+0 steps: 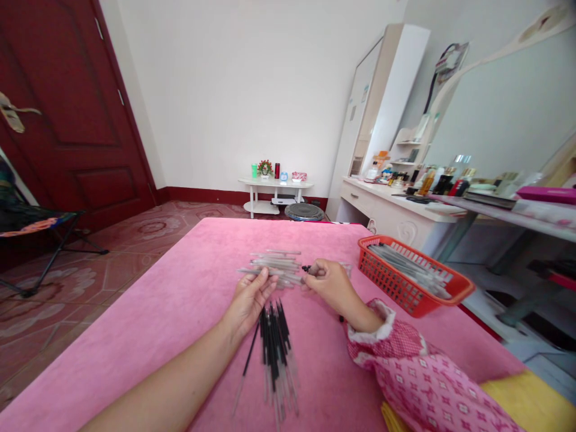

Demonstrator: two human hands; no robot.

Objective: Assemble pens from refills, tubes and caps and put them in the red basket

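Both hands over a pink table [180, 300], close together near its middle. Left hand [249, 297] bare to the forearm, fingers curled around one clear pen tube [288, 277], clenched on its near end. Right hand [327, 281] in a pink patterned sleeve [405, 354], fingers pinched on the far end of the same tube, at a dark tip; exact grip on that tip too small to tell. Just beyond the hands, a loose pile of clear tubes [275, 260] lying flat on the pink cloth, touching one another. Just below the hands, toward the body, a bundle of black pen refills [274, 342], lying roughly parallel, one thin refill slanted off to the left. Right of the hands, near the table's right edge, a red plastic basket [396, 288] holding more clear tubes. Behind the table: a tiled floor, a dark red door [67, 108], a small white side table [274, 191] with small items, a white dresser [387, 204] crowded with bottles.
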